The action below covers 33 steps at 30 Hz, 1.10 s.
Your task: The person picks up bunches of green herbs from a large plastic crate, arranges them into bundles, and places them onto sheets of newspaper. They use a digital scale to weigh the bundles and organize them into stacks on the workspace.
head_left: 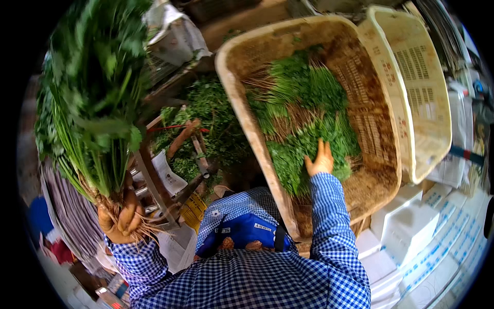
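At the left, my left hand (123, 219) is closed around the root end of a large bunch of leafy greens (98, 149). Its long green stalks and leaves point up and away from me, and pale thin roots hang out below my fingers. My right hand (321, 162) rests on the greens (309, 123) in a dirty cream plastic crate (236, 92), fingers extended and slightly apart. Those greens lie in bundled layers with thin brown roots between them. Both hands look yellow-orange, as if gloved, and the leaves at upper left are blurred.
Right of the crate stand cleaner cream crates (419, 62), nested together. White boxes (411, 221) are stacked at the lower right. Loose greens (206, 113) lie behind a wooden frame (154, 177) in the middle. Stacked folded newspapers (69, 206) stand at the left.
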Each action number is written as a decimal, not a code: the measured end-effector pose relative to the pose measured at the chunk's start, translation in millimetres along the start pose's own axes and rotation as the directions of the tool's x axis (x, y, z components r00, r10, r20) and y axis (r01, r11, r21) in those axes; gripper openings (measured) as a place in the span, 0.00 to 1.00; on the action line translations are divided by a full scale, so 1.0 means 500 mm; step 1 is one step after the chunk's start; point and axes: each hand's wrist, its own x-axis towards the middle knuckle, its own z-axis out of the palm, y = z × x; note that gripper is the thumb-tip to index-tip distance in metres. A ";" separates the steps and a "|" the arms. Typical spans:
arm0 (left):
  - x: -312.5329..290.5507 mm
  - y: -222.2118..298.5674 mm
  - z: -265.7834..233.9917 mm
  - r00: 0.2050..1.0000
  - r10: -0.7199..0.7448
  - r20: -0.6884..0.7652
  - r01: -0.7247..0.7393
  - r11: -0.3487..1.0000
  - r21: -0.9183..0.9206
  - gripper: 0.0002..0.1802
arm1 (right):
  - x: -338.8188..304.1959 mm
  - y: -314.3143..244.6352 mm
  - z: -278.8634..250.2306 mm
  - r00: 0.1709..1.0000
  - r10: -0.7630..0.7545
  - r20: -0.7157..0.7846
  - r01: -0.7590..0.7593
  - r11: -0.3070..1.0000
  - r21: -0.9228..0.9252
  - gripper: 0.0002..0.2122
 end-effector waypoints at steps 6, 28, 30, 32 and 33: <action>-0.347 0.117 -0.332 0.879 0.018 -0.476 0.039 0.993 0.109 0.26 | -0.086 -0.103 -0.069 0.952 -0.096 -0.290 0.147 0.976 0.159 0.35; -0.285 -0.032 -0.376 0.590 0.046 -0.806 -0.001 0.998 0.057 0.17 | -0.650 -0.946 -0.006 -0.435 -0.710 0.554 0.771 -0.611 -0.178 0.30; -0.283 -0.020 -0.373 0.604 0.049 -0.795 -0.061 0.998 0.016 0.19 | -0.647 -0.967 0.005 -0.428 -0.708 0.561 0.786 -0.598 -0.155 0.33; -0.292 -0.023 -0.367 0.617 0.038 -0.786 -0.129 0.990 -0.053 0.22 | -0.647 -0.965 0.007 -0.369 -0.709 0.600 0.795 -0.576 -0.191 0.34; -0.292 -0.028 -0.357 0.635 0.054 -0.771 -0.183 0.980 -0.083 0.23 | -0.642 -0.964 0.008 -0.346 -0.711 0.612 0.788 -0.575 -0.222 0.35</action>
